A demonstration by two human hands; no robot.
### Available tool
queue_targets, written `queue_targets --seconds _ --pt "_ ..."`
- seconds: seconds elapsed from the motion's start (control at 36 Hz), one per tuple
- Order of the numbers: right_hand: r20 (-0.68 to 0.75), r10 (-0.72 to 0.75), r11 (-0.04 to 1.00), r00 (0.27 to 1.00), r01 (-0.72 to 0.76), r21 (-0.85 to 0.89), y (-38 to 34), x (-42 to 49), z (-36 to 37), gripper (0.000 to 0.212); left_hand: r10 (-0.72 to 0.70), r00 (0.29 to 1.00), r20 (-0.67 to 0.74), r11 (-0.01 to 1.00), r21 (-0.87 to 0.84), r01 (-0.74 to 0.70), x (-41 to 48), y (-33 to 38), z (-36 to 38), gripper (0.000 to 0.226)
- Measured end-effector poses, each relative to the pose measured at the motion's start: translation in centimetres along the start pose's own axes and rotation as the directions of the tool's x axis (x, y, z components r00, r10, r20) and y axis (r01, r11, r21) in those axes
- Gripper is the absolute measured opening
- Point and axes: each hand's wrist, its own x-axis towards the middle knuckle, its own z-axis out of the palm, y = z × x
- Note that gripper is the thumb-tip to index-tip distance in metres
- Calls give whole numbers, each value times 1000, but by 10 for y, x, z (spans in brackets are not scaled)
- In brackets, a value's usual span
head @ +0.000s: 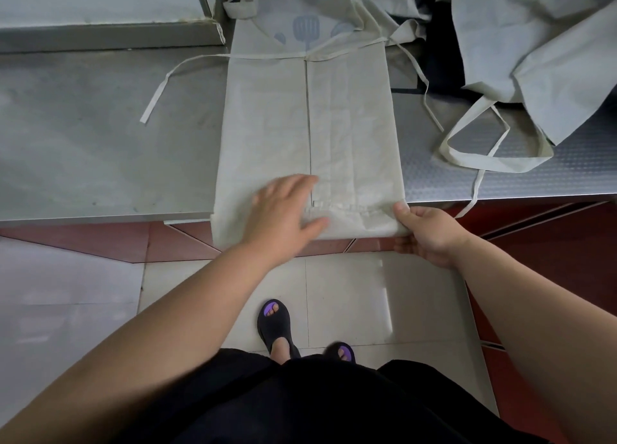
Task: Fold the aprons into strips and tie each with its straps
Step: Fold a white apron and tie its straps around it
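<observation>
Apron point(350, 126) strip-folded, untied; left hand point(287, 209) flat, fingers released; right hand point(430, 233) fingers pinching hem; pile point(534, 42) waits.

head view: we look from the wearer's head, forward and steeply down | near field: our two forearms reach in from the bottom edge, feet on the tiled floor point(347, 296) straight below | ahead: steel table point(100, 136) fills the upper half, close | wide-angle bending at edges | single view, nothing shared
</observation>
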Motion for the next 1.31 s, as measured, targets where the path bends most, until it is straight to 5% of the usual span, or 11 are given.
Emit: queue_targets --seconds 0.14,0.47,0.67,0.83,0.92,1.0,1.06,1.14,1.19,1.25,1.31 --pt "59 -14 997 998 18 -71 5 -1 -5 27 73 905 419 981 132 -140 35 24 12 88" --pt "90 -13 1000 996 14 -11 9 -1 -10 26 53 897 439 992 79 -98 43 25 21 52" --pt "116 -10 1000 993 7 25 8 -2 -8 25 21 871 490 988 -143 57 37 21 19 37" --pt "70 -16 999 997 19 -41 11 -2 -7 44 7 876 483 992 -114 55 40 22 18 28" --pt "4 -46 998 999 46 -42 12 -2 -6 37 -8 917 400 990 -127 64 38 22 17 26" --pt "-12 -60 997 998 59 -53 9 -3 -2 22 -14 998 62 972 -233 28 27 11 15 45" --pt "-16 -64 996 998 63 -65 9 -4 -2 18 -101 986 -135 957 -284 59 14 0 12 46" --pt "-24 -69 996 997 68 -53 10 -6 -1 18 -344 879 -330 888 -418 191 -11 -27 10 31" --pt "-27 -74 996 997 73 -44 11 -5 0 18 -595 714 -370 763 -540 356 -29 -50 11 23" --pt "-40 -72 997 997 71 -34 13 -4 0 18 -805 510 -304 564 -659 497 -43 -70 12 26" --pt "-53 -65 998 996 63 -30 14 -2 0 18 -901 407 -148 385 -705 596 -55 -81 16 32"
